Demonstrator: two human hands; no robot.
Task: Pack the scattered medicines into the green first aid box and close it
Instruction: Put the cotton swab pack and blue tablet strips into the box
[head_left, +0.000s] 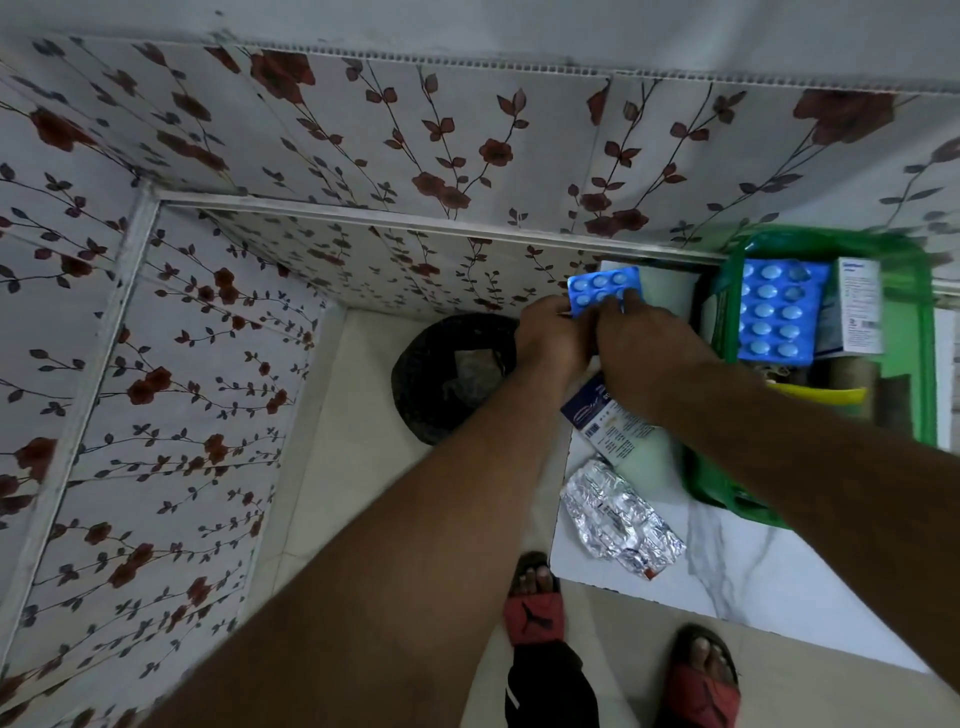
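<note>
The green first aid box (914, 415) stands open at the right on a white marble-look table (769, 571). Inside it lie a blue blister strip (776, 312), a white medicine carton (857, 306) and something yellow (821, 395). My left hand (553, 340) and my right hand (649, 348) meet just left of the box, and both pinch a small blue blister strip (602, 288) above the table's far edge. Under my right wrist lies a blue-and-white medicine box (610, 426). A crumpled silver foil strip (618, 514) rests nearer me on the table.
A black round bin (441, 379) sits on the pale floor left of the table. Floral-patterned wall panels (363, 156) close in the left and far sides. My feet in red sandals (535, 608) stand at the table's near edge.
</note>
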